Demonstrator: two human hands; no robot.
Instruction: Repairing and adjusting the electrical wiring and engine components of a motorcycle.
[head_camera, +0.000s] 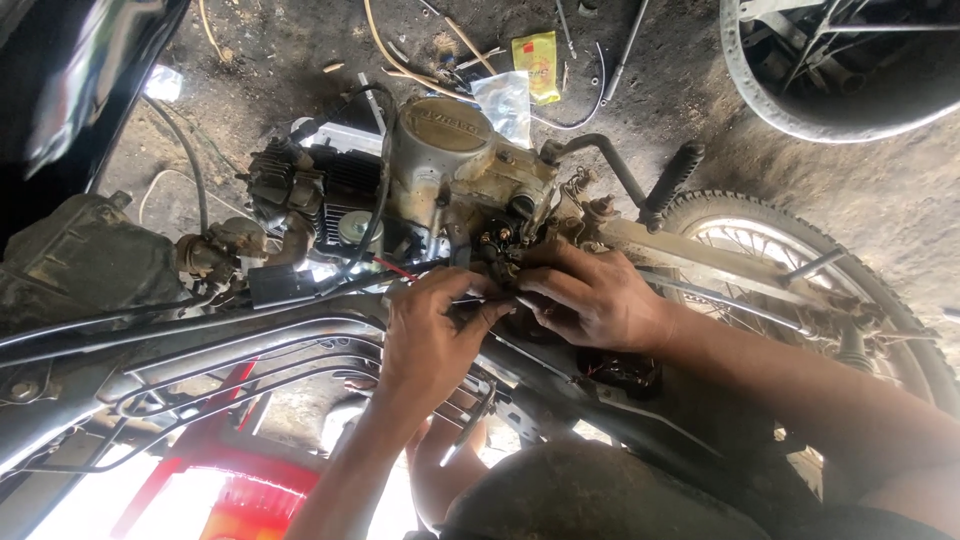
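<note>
Heavy, rigid engine (440, 170) on a motorcycle frame (200, 330). Behind it, a small greasy carburetor (500, 245): stiff, slippery, best gripped by its body. Left hand (430, 335) pinching a thin tool (480, 298); right hand (590, 300) curled against it, grasp unclear.

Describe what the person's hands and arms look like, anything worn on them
Both the left hand and the right hand are bare: no gloves, rings, watch or wristband visible. Both forearms are uncovered as far as the frame shows, with no sleeves in view. The fingers look smudged with grime.
</note>
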